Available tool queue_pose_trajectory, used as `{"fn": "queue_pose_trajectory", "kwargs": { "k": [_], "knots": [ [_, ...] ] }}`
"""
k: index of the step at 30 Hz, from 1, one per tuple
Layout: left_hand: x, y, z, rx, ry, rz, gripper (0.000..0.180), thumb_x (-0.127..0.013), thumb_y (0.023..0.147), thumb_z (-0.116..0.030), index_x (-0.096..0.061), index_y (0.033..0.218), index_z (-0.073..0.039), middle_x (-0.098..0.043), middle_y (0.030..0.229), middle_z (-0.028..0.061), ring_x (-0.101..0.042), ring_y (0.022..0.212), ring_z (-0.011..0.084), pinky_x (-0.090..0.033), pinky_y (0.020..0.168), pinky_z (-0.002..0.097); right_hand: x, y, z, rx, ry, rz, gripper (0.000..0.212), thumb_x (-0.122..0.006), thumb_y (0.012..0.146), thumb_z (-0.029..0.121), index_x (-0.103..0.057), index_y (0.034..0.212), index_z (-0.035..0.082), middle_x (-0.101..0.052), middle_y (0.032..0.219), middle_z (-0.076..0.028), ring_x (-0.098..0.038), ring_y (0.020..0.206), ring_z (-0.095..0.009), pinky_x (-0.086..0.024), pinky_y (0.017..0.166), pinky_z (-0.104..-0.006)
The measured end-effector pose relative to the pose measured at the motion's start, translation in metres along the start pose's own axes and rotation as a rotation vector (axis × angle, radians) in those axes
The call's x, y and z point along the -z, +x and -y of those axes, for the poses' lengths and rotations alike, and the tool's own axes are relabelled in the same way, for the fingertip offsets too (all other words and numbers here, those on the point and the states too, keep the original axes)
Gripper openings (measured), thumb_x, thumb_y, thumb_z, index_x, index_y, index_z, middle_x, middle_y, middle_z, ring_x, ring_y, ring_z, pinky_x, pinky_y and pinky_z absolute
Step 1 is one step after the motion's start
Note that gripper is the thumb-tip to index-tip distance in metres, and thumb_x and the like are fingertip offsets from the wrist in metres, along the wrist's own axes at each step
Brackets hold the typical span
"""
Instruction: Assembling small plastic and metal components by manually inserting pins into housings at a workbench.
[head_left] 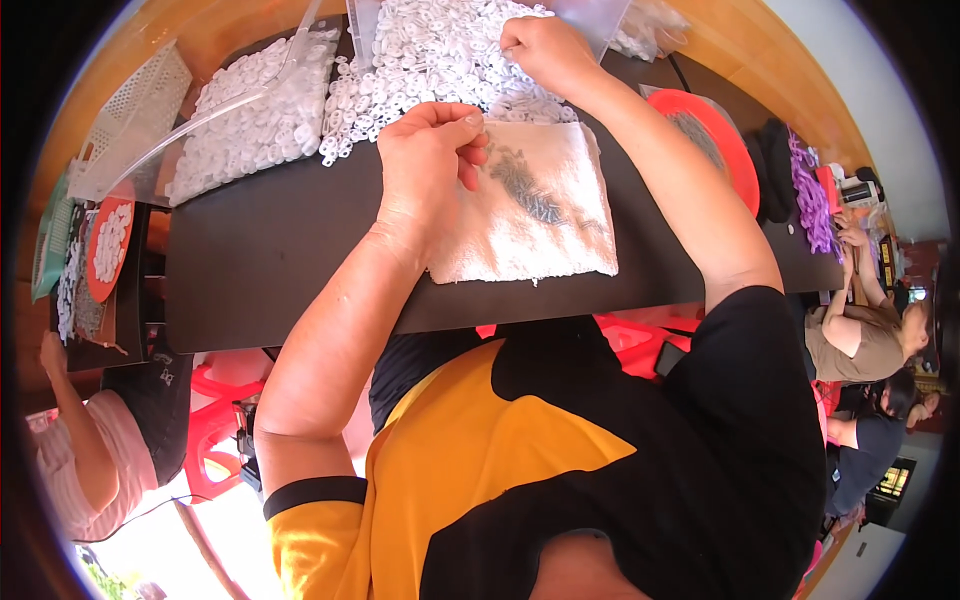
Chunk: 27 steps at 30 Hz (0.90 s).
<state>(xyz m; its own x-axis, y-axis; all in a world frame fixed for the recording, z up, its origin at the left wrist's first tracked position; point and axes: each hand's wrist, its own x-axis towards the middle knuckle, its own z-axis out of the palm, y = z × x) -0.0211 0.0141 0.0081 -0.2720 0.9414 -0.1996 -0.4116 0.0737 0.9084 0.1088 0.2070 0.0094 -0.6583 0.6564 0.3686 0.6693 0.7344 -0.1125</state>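
Note:
My left hand [428,158] is closed above the left edge of a white cloth [465,250], thumb against curled fingers; whatever it may hold is too small to make out. On the cloth lies a loose heap of small grey metal pins [532,192]. Farther back, my right hand [552,58] pinches at the right side of a big pile of small white oval plastic pieces with holes [430,65]. Its fingertips touch the pile, and what is between them cannot be seen. The pile spills from a clear plastic bin [612,22] onto the dark table [270,255].
Left of the pile stands a clear bag of white pieces [250,120], beside a white perforated basket [140,120]. A red tray [735,150] sits at the right, with purple strips [812,195] beyond it. Other people work at both sides; red stools [215,430] stand below.

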Motion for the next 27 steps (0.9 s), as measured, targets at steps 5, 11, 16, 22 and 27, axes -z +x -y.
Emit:
{"fn": "queue_pose_trajectory", "kwargs": {
  "k": [5,11,16,22,27],
  "knots": [
    [-0.002,0.001,0.001,-0.002,-0.004,0.004,0.008,-0.062,0.086,-0.002,-0.062,0.092,0.003,-0.063,0.076,0.0076,-0.056,0.061,0.012,-0.042,0.048,0.0245,0.0,-0.002,-0.001,0.01,0.029,-0.008,0.014,-0.061,0.084,0.022,-0.069,0.092,0.013,-0.07,0.083,-0.008,-0.066,0.082,-0.029,-0.05,0.071,-0.0424],
    [0.0,0.004,0.005,-0.03,-0.01,0.024,0.012,-0.061,0.085,-0.001,-0.064,0.096,0.004,-0.063,0.075,0.0077,-0.056,0.059,0.0121,-0.042,0.046,0.0241,-0.004,0.012,0.006,0.102,-0.122,0.09,0.016,-0.061,0.081,0.018,-0.071,0.092,0.013,-0.07,0.087,-0.01,-0.066,0.084,-0.03,-0.05,0.071,-0.0432],
    [0.001,0.006,0.005,-0.017,-0.005,0.075,0.017,-0.06,0.085,0.0,-0.065,0.1,0.005,-0.062,0.075,0.0075,-0.056,0.06,0.0123,-0.043,0.047,0.0242,0.0,0.021,0.007,0.073,-0.115,0.167,0.017,-0.061,0.08,0.019,-0.072,0.092,0.012,-0.07,0.088,-0.01,-0.066,0.084,-0.031,-0.05,0.073,-0.0431],
    [0.002,0.005,0.0,-0.019,0.05,0.044,0.015,-0.064,0.085,-0.003,-0.065,0.099,0.003,-0.066,0.081,0.0096,-0.061,0.065,0.0148,-0.044,0.051,0.024,0.011,-0.015,0.001,0.102,-0.049,-0.027,0.017,-0.064,0.082,0.025,-0.069,0.09,0.011,-0.067,0.09,-0.006,-0.065,0.082,-0.03,-0.049,0.071,-0.0422],
    [0.002,0.006,0.002,-0.036,0.099,0.06,0.016,-0.064,0.085,-0.003,-0.065,0.1,0.003,-0.066,0.08,0.0099,-0.062,0.066,0.0148,-0.044,0.052,0.0235,0.041,-0.092,0.023,0.058,0.07,-0.027,0.013,-0.063,0.082,0.017,-0.067,0.09,0.008,-0.065,0.086,-0.008,-0.064,0.078,-0.028,-0.049,0.068,-0.04]
  ]
}}
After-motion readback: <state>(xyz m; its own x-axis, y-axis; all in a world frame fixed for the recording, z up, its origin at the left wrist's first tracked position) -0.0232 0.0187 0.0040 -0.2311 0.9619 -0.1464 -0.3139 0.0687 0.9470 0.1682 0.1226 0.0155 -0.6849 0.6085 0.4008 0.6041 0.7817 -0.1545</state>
